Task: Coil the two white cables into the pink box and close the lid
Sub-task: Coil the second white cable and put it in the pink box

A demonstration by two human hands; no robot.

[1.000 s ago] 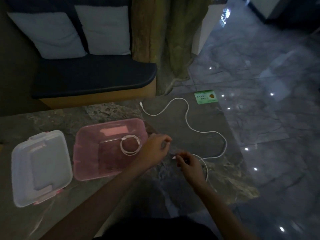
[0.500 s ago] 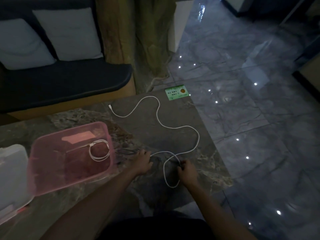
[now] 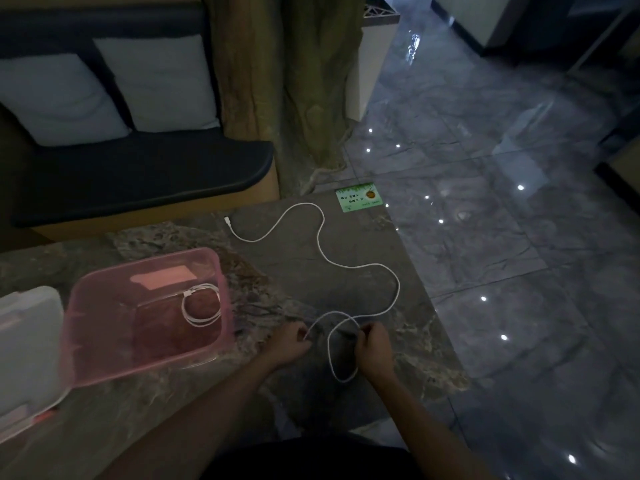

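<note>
The left hand (image 3: 289, 344) and the right hand (image 3: 374, 344) rested low on the dark marbled worktop (image 3: 346, 244), near its front edge, a short gap between them. Each hand was curled with its fingers pinched closed on the loose white cable (image 3: 322, 233). The left one pinched the strand close to its near end, while the right gripped it where the strand crossed over itself. Between and below the two hands the cable dropped into a narrow loop that reached back toward the person. From the right hand the cable ran out to the right in a wide bend, then snaked away across the worktop, and its far plug (image 3: 227, 220) lay near the back edge.

Just left of the left hand stood the pink box (image 3: 104, 341), open, its near right corner close to that wrist. Inside it, against the right wall, lay the coiled white cable (image 3: 201, 304), wound in a small ring. The clear lid (image 3: 27, 348) lay flat on the worktop just beside the box's left side, partly cut off by the picture's edge.

A green card (image 3: 358, 201) sat at the worktop's far right corner, just beyond the cable's far bend. Nothing lay between the hands and the box.
</note>
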